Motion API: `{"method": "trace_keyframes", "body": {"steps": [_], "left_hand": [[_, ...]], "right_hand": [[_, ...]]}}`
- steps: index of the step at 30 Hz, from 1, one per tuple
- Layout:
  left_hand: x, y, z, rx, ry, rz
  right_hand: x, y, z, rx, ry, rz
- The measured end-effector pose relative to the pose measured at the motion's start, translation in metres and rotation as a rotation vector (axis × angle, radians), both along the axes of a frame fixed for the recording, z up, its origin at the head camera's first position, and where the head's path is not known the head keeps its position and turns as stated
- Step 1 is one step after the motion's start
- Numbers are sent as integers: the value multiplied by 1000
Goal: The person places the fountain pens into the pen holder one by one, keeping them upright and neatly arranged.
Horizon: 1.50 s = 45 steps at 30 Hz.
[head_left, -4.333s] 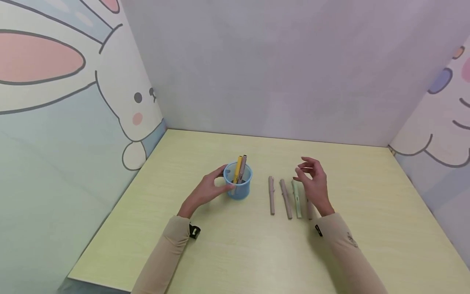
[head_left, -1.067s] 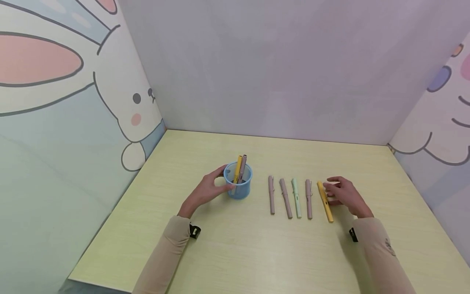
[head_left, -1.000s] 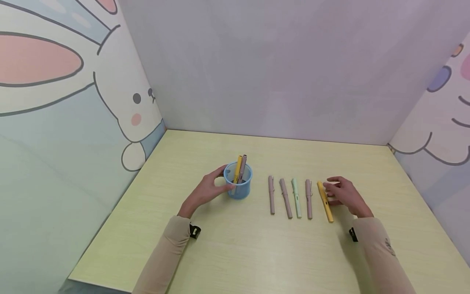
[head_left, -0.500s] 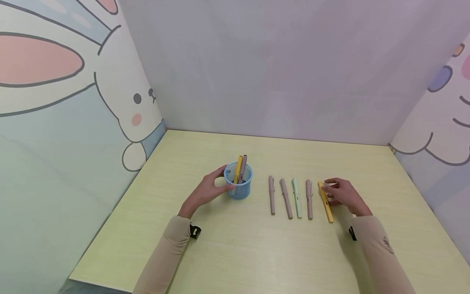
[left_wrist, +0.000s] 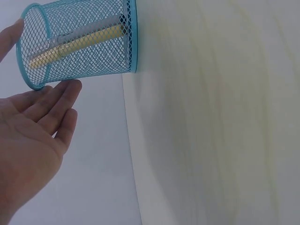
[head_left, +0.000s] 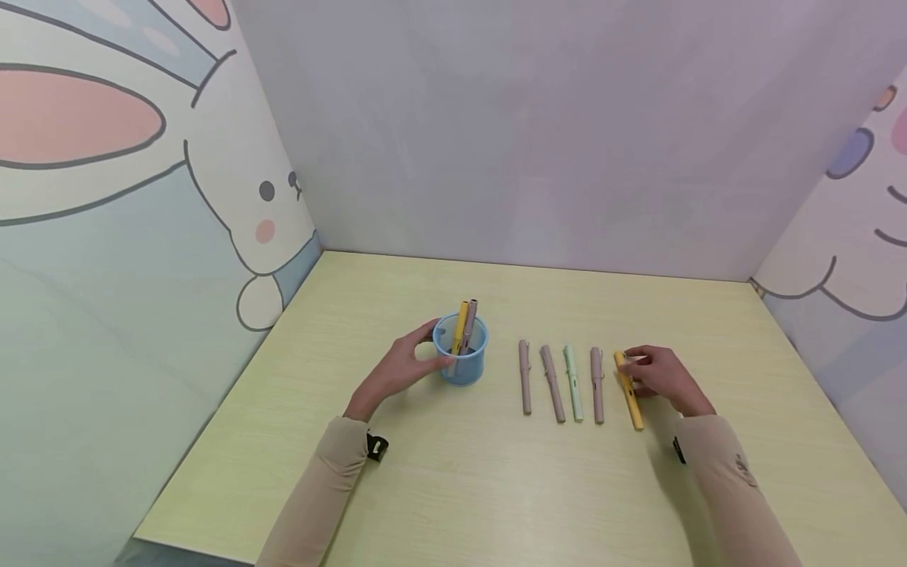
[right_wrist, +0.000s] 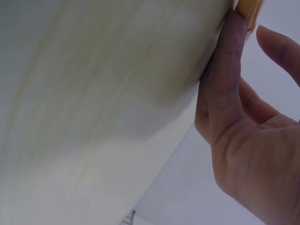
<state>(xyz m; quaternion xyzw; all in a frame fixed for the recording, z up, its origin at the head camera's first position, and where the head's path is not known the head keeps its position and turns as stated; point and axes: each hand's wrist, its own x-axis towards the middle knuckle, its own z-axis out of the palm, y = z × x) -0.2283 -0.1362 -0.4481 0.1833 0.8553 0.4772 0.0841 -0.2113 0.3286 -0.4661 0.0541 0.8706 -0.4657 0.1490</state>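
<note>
My left hand (head_left: pixel 404 366) holds a blue mesh pen holder (head_left: pixel 464 370) from its left side, thumb at the near rim and fingers on the far side. In the left wrist view the mesh pen holder (left_wrist: pixel 89 61) contains a yellow pen (left_wrist: pixel 77 46) and a mauve one beside it. My right hand (head_left: pixel 666 374) is at the upper end of a yellow pen (head_left: pixel 631 398) lying on the table. From the right wrist, a fingertip touches this yellow pen (right_wrist: pixel 249 13), while the thumb (right_wrist: pixel 276 47) stands slightly apart from it.
Left of the yellow pen lie a mauve pen (head_left: pixel 597 386), a mint green pen (head_left: pixel 574 386) and two more mauve pens, roughly parallel on the pale yellow table (head_left: pixel 468 488). A grey wall (head_left: pixel 524 134) rises behind, with cartoon-printed side panels left and right.
Over the last seconds my right hand has moved right from above the mauve and green pens to the yellow pen, then edged slightly closer to it. The left hand stays on the pen holder.
</note>
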Motion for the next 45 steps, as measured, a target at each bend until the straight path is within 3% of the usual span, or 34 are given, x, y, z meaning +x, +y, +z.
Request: {"method": "trace_keyframes", "body": {"steps": [17,30,45], "left_hand": [[1,1,1,0,-1,-7],[-1,0,1,-4,-1,-3],[-2,0,0,-10,-4,3]], "right_hand": [[1,0,0,3,11,14],[0,-1,1,-18,0,-27],[5,1,0,-72,46,-31]]}}
